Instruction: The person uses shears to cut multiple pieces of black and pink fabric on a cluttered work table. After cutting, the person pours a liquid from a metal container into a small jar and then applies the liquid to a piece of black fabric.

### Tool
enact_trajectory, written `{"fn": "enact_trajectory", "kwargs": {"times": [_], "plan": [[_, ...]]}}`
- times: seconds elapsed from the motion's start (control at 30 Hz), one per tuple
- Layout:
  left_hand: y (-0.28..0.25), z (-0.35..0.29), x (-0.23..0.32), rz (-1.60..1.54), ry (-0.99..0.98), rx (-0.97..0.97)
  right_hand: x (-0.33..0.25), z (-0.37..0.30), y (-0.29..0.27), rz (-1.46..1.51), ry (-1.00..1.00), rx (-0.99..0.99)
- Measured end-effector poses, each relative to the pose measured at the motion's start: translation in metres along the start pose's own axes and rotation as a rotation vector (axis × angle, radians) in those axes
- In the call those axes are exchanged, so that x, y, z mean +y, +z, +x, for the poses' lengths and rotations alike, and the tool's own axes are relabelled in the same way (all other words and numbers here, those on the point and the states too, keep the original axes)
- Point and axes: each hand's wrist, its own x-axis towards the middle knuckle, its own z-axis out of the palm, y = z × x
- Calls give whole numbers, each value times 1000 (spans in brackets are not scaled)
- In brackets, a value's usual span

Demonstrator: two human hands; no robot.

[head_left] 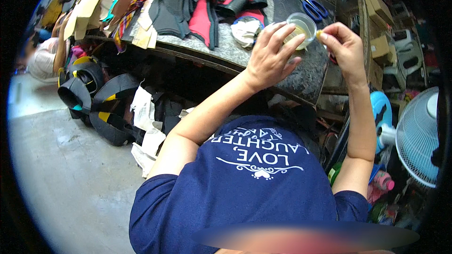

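Note:
A clear plastic cup with some pale yellowish stuff in it is at the right part of the worktable. My left hand is at the cup's left side, fingers bent and spread, partly covering it; whether they touch the cup I cannot tell. To the right of the cup, my right hand pinches a small yellowish piece between thumb and forefinger, close to the rim. Its exact kind is too small to make out. Just left of my left hand lies a bunched white cloth in a round blue-edged container.
Blue-handled scissors lie beyond the cup. Black and red cut pieces cover the table's middle, with pale strips at its left. A fan stands at right; black banded goods lie on the floor at left.

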Motion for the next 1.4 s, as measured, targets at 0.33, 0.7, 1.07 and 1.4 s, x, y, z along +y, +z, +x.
{"fn": "enact_trajectory", "kwargs": {"times": [0.33,0.7,1.07,1.4], "plan": [[-39,-16,-38,343,-442,-98,-16,54,88,-101,-342,-53],[-45,-29,-45,17,-430,-45,5,61,137,-631,-524,-25],[-47,-25,-41,84,-401,-66,17,68,136,-410,-575,-66],[-40,-23,-40,195,-441,-142,-22,17,85,-601,-671,-50]]}}
